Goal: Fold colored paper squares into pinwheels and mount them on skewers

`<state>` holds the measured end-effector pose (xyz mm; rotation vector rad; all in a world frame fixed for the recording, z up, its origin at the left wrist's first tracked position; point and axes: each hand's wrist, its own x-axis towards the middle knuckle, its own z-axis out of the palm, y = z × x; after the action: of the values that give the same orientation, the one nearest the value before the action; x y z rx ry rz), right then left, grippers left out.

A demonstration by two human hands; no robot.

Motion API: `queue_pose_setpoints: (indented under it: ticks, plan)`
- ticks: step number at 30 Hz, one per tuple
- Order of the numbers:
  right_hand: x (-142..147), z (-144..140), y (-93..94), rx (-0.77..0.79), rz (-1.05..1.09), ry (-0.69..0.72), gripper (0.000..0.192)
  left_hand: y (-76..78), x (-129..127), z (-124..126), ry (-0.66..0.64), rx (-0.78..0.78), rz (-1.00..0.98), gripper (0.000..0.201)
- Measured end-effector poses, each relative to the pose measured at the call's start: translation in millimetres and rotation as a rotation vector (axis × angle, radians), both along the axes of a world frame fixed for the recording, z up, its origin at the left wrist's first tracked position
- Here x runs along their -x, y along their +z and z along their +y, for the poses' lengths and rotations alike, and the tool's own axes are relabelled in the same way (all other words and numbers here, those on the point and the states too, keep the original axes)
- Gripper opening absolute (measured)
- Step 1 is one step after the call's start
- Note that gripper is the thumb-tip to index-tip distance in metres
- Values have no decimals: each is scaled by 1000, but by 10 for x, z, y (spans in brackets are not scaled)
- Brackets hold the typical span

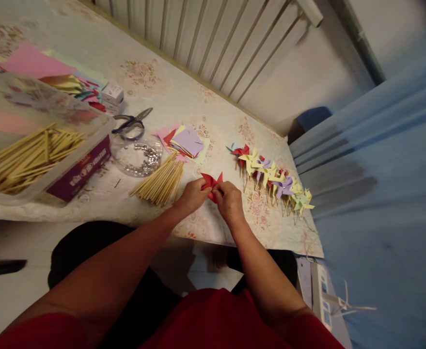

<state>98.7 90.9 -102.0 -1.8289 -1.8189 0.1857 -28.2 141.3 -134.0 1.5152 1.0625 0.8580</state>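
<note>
Both your hands, left hand and right hand, pinch closed on the red paper piece above the tabletop, beside the loose stick bundle.

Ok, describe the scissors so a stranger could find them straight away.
Start at the floral tablecloth on the table by the radiator. The scissors lie just behind the round clear dish of metal pins, right of the plastic box of wooden sticks. Dark handles and grey blades: the only metal tool there.
</note>
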Motion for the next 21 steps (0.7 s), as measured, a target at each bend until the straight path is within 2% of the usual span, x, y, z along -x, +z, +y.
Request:
queue_pose_setpoints:
  ticks: [4, 6, 13, 18, 21]
  plan:
    - [26, 40, -109, 98, 366, -181, 13, 13, -1, -7, 7, -38, 63, 25]
    - [29, 44, -159, 120, 461, -226, 13, 13, -1, -11, 7, -29, 70, 25]
    - [29, 35, -136, 35, 332, -160, 14, 3, 18, -1, 6, 22, 50, 24]
    - [88, 32, -157, 35, 442, -236, 14, -29, 14, 28, 10, 40, 39, 22]
    - [91, 41, -211, -4, 462, -326, 15, -50, 1, 45, 25, 55, 38, 24]
